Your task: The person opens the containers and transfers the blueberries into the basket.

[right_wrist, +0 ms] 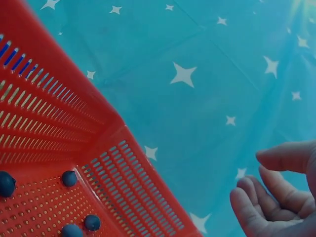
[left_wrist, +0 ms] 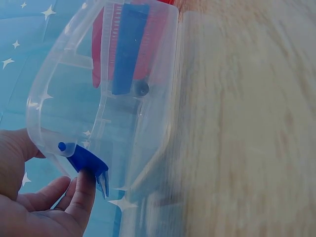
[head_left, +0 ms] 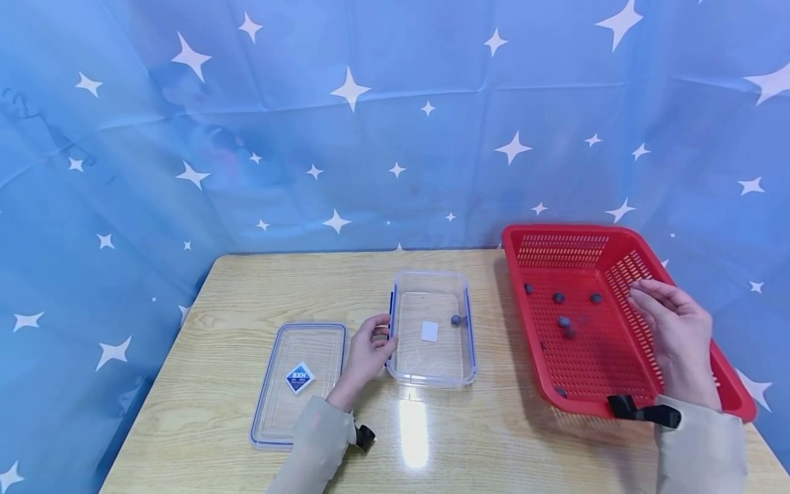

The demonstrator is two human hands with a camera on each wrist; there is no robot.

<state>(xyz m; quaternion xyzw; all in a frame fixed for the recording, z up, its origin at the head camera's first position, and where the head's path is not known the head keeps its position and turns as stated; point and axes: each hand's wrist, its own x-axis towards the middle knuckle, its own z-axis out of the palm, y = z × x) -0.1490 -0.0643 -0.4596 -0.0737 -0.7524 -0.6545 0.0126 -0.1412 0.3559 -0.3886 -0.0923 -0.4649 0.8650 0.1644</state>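
A clear plastic container point(head_left: 426, 360) stands on the table, with one blueberry point(head_left: 455, 320) inside near its right wall. My left hand point(head_left: 367, 353) grips its left side. In the left wrist view the thumb is at the rim and a finger touches the blue latch point(left_wrist: 89, 160). My right hand point(head_left: 681, 336) hovers over the right side of the red basket point(head_left: 617, 350). Its fingers are loosely bent, thumb apart from them, with nothing between, as the right wrist view shows. Several blueberries point(right_wrist: 92, 222) lie scattered on the basket's perforated floor.
Left of the container lies its flat clear lid point(head_left: 278, 405) with a blue-edged rim and a diamond label. A blue curtain with white stars point(head_left: 370, 137) hangs behind the wooden table point(head_left: 204, 384). The basket reaches the table's right end.
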